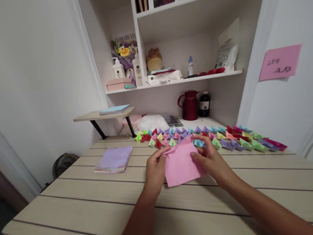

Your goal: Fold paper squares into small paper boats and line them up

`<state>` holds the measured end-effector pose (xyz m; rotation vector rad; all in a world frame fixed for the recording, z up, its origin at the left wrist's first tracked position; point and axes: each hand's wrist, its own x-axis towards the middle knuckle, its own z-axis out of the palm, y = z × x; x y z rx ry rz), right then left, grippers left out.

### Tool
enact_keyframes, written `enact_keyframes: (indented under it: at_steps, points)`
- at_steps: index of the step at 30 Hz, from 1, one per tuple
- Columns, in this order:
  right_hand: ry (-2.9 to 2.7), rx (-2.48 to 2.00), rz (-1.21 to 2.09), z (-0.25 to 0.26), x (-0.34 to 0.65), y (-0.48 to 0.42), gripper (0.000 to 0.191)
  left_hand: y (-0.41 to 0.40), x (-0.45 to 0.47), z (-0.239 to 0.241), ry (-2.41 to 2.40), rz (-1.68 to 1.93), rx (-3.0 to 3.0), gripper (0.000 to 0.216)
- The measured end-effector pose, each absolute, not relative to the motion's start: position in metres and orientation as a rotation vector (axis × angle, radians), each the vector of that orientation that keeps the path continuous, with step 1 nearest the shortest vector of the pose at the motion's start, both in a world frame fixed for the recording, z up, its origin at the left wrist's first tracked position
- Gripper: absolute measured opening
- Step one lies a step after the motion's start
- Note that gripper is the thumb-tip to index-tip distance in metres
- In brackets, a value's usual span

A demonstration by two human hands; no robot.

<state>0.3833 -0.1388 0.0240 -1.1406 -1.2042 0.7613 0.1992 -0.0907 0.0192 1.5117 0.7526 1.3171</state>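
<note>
A pink sheet of paper (181,165) is held between both hands just above the wooden table (97,197), its top edge bent over. My left hand (154,169) pinches the sheet's left edge with thumb and fingers. My right hand (210,158) grips the right side, fingers curled over the top. Right behind the sheet lies a long row of small folded paper boats (230,140) in several colours.
A stack of pastel paper sheets (113,159) lies to the left on the table. A small raised shelf (103,115) holds more paper. At the back stand a red kettle (190,105), a dark bottle (205,104) and wall shelves. A pink note (280,62) sticks on the right wall.
</note>
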Motion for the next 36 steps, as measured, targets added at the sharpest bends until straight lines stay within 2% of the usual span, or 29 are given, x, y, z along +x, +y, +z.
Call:
enact_keyframes:
  at_steps: [5, 8, 11, 16, 19, 28, 33, 34, 36]
  points:
    - [-1.267, -1.201, 0.619, 0.021, 0.384, -0.139, 0.040, -0.087, 0.202, 0.014, 0.678, 1.285, 1.427, 0.059]
    - [-1.225, -1.232, 0.537, 0.021, 0.387, -0.138, 0.038, -0.088, 0.202, 0.011, 0.675, 1.309, 1.499, 0.063]
    - [-1.155, -1.271, 0.491, 0.022, 0.392, -0.137, 0.033, -0.090, 0.202, 0.013, 0.647, 1.286, 1.604, 0.060]
    - [-1.207, -1.238, 0.387, 0.027, 0.398, -0.135, 0.013, -0.093, 0.205, 0.013, 0.628, 1.100, 1.686, 0.049]
    - [-1.266, -1.223, 0.368, 0.027, 0.398, -0.134, 0.016, -0.093, 0.209, 0.009, 0.629, 1.028, 1.658, 0.052]
    - [-1.487, -1.182, 0.590, 0.029, 0.400, -0.138, 0.024, -0.082, 0.206, 0.007, 0.821, 1.239, 1.663, 0.044]
    - [-1.634, -1.112, 0.615, 0.033, 0.394, -0.140, 0.045, -0.079, 0.202, 0.010, 0.836, 1.255, 1.722, 0.035]
    - [-1.639, -1.118, 0.573, 0.033, 0.394, -0.139, 0.043, -0.079, 0.202, 0.010, 0.845, 1.258, 1.735, 0.033]
    - [-1.626, -1.172, 0.480, 0.031, 0.395, -0.137, 0.024, -0.079, 0.203, 0.009, 0.863, 1.265, 1.760, 0.027]
